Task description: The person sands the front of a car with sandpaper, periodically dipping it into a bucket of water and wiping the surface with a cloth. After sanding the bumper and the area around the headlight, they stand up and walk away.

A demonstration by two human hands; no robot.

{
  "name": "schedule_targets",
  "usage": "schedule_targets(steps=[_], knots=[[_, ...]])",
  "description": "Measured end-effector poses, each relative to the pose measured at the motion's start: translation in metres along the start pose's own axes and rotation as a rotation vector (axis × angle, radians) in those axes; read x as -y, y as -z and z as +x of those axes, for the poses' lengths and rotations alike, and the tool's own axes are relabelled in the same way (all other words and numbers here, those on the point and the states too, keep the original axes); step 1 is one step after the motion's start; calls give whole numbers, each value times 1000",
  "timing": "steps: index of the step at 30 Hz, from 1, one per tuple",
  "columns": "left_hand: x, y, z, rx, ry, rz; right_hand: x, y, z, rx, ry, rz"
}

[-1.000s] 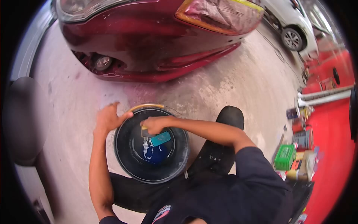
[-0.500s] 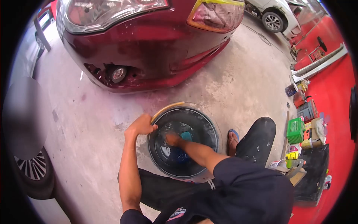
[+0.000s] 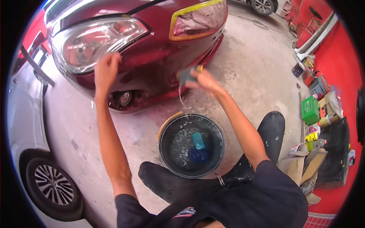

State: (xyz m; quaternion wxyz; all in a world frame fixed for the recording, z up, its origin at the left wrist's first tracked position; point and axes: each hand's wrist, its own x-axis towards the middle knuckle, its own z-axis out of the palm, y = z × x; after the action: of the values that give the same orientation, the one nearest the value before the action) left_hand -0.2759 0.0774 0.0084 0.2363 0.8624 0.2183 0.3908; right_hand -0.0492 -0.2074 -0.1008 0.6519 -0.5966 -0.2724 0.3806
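My right hand (image 3: 207,81) grips a wet, dark grey flat piece that looks like sandpaper (image 3: 186,77), with a small yellow part at its top edge. Water runs from it toward the far rim of a round black tub (image 3: 163,161). Inside the tub are water and a teal block (image 3: 198,140), with a dark blue patch beside it. My left hand (image 3: 106,72) is raised in front of the clear headlight (image 3: 87,45), its fingers loosely bent and slightly blurred, with nothing visible in them. Behind both hands is the dark red car bumper (image 3: 148,76).
Yellow tape and covering mask the other headlight (image 3: 197,21). A silver car's wheel (image 3: 53,186) stands close on the left. Along the red wall at right are a green box (image 3: 310,110), cans, bottles and a black panel (image 3: 334,155). A tan hose (image 3: 167,123) curves around the tub.
My right hand has come up out of the tub with the dripping grey piece. My left hand has left the tub's rim and risen toward the headlight. The view has shifted.
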Motion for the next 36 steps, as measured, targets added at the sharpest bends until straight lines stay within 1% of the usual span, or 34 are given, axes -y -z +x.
schedule_targets(steps=[1,2,4,5,6,7,8,9,10,11,13,14,17,18,19,21,22,23,24,25,27,28,29,31,32,33,34,35,36], knots=[[-9,0,38,-170,-158,112,12,-6,19,-301,240,-3],[-27,1,72,-204,-184,163,5,1,60,-617,375,-46],[-62,-17,112,-329,-191,315,25,-36,86,-979,285,-221],[-61,-34,133,-374,-198,474,-5,-71,132,-1179,611,-58],[-56,-49,138,-376,-266,564,-20,-118,147,-1078,741,-2],[-50,-66,142,-376,-328,649,-30,-168,150,-1118,510,-503],[-45,-79,141,-453,-412,675,-38,-204,143,-1039,501,-547],[-37,-88,131,-527,-490,701,-45,-217,141,-970,475,-574],[-34,-94,124,-600,-565,728,-36,-205,141,-950,473,-608],[-32,-98,125,-587,-542,749,-31,-187,138,-934,462,-638],[-35,-97,121,-534,-500,793,-15,-117,162,-1029,397,-520],[-41,-100,120,-545,-460,834,-8,-99,174,-1070,374,-456],[-34,-104,124,-582,-455,868,0,-141,157,-1128,419,-501],[-33,-104,126,-577,-484,853,1,-178,131,-971,360,-785],[-30,-101,125,-571,-505,843,-25,-208,120,-815,639,-664],[-25,-95,123,-560,-533,837,-32,-185,118,-698,647,-746],[-24,-95,123,-561,-539,833,-33,-157,130,-812,651,-831],[-23,-97,124,-562,-548,825,-18,-121,140,-921,517,-760],[-24,-98,126,-578,-529,853,-14,-81,163,-988,496,-455],[-25,-100,126,-591,-511,880,-14,-46,186,-1008,340,-283],[-23,-105,122,-586,-495,895,-7,-48,192,-1067,307,-253],[-19,-103,125,-583,-503,885,-15,-81,175,-1062,448,-392],[-17,-102,128,-571,-518,883,-29,-118,153,-980,613,-518],[-19,-100,125,-561,-512,862,-52,-135,128,-693,668,-573],[-20,-98,123,-557,-517,871,-53,-119,137,-759,689,-595],[-23,-100,124,-555,-528,871,-44,-85,152,-835,711,-620],[-28,-102,121,-529,-469,911,-36,-45,175,-892,680,-556],[-31,-106,122,-541,-454,916,-15,-6,191,-929,555,-315],[-31,-107,123,-546,-441,924,1,21,207,-953,480,-217]])
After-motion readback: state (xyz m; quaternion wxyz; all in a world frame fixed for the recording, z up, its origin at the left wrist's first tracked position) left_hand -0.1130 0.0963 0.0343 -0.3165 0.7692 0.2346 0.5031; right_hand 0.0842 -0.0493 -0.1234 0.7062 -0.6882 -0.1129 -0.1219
